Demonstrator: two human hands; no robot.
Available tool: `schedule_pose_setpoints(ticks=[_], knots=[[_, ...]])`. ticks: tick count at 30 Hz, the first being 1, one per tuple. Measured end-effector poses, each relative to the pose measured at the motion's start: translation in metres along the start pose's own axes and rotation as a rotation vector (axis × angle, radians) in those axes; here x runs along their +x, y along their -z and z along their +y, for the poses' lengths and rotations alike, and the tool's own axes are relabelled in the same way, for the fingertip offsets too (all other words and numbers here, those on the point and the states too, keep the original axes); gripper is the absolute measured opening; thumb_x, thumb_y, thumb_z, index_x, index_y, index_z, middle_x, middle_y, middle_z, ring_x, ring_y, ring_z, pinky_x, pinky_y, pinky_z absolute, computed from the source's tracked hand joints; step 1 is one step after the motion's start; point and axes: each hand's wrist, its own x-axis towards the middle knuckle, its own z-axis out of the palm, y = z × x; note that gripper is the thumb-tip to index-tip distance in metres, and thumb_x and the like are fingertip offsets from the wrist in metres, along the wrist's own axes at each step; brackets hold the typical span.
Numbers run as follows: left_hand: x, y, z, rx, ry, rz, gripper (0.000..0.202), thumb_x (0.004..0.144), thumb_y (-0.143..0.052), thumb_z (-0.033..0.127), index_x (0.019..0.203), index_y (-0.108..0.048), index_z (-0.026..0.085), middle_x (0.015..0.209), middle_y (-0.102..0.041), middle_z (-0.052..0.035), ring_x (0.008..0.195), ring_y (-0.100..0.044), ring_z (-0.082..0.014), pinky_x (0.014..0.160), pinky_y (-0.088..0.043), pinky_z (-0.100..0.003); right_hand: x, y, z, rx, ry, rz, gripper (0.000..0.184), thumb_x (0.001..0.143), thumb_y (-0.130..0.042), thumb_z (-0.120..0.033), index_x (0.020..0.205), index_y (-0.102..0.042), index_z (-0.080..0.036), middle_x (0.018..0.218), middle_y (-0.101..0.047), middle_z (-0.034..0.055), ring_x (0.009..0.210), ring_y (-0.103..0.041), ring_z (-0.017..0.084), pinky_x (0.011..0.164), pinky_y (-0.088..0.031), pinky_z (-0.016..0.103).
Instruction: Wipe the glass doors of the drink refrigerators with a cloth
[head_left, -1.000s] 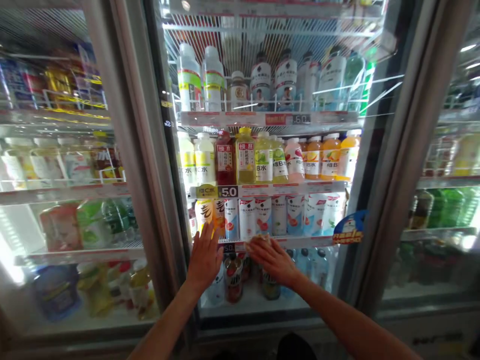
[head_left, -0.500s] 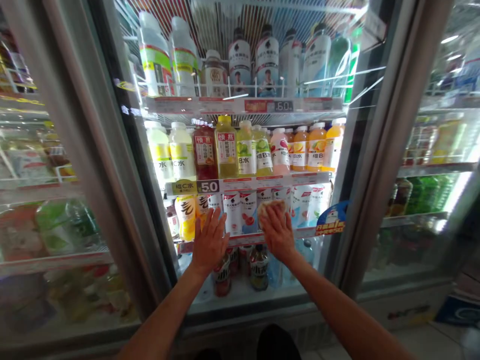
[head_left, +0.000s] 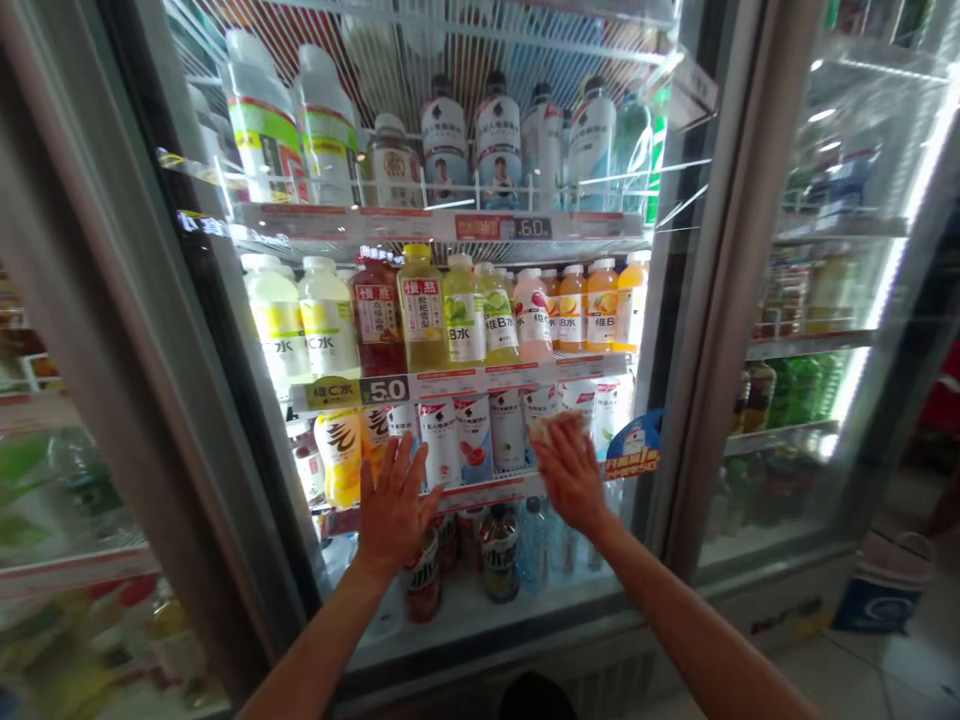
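Observation:
My left hand (head_left: 392, 508) lies spread with its palm toward the glass door (head_left: 461, 640) of a drinks fridge. It holds nothing. Under my right hand (head_left: 574, 480) is a pale, crumpled cloth (head_left: 553, 430), pressed against the door; part of it is hidden by the fingers. Behind the glass, white cans (head_left: 474, 440) fill the shelf between my hands. Close to my right hand, a blue sticker (head_left: 634, 447) sits on the door. Yellow cartoned or canned drinks (head_left: 341, 455) stand near my left hand, their kind unclear.
Upper shelves hold several juice bottles (head_left: 420, 315) and large clear bottles (head_left: 262, 120). A price sign (head_left: 386, 390) reads 5.0. Thick metal door frames (head_left: 697, 330) flank the glass. A blue and white bag (head_left: 885, 590) stands on the floor at right.
The view has turned slightly right, so the fridge sits further left. My right hand and the cloth have moved right across the glass toward the blue sticker. The left hand stays near the same place.

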Motion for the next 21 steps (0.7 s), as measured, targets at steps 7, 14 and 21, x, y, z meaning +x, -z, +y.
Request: schedule_pose_setpoints(ticks=[7, 14, 21], knots=[[0.008, 0.005, -0.001, -0.015, 0.022, 0.028, 0.07, 0.086, -0.051, 0.027, 0.145, -0.015, 0.019, 0.148, -0.029, -0.0134, 0.141, -0.015, -0.0209, 0.115, -0.011, -0.047, -0.007, 0.004, 0.02, -0.023, -0.14, 0.103, 0.064, 0.086, -0.043, -0.015, 0.146, -0.022, -0.024, 0.155, -0.012, 0.0071, 0.141, -0.017, 0.027, 0.11, -0.027, 0.053], [0.014, -0.001, -0.013, -0.003, 0.03, 0.041, 0.074, 0.085, -0.053, 0.034, 0.146, -0.014, 0.016, 0.149, -0.027, -0.0148, 0.141, -0.014, -0.0204, 0.115, -0.01, -0.044, -0.017, 0.009, 0.036, -0.116, -0.277, 0.199, 0.063, 0.087, -0.041, -0.013, 0.145, -0.022, -0.023, 0.155, -0.013, 0.0081, 0.142, -0.016, 0.028, 0.11, -0.025, 0.056], [0.013, 0.0, -0.013, -0.012, 0.045, 0.041, 0.072, 0.086, -0.052, 0.034, 0.146, -0.015, 0.018, 0.149, -0.027, -0.0135, 0.141, -0.015, -0.0203, 0.116, -0.01, -0.043, -0.015, 0.007, 0.008, 0.073, 0.06, -0.079, 0.062, 0.086, -0.045, -0.016, 0.144, -0.027, -0.029, 0.152, -0.025, 0.0035, 0.139, -0.027, 0.023, 0.112, -0.028, 0.048]])
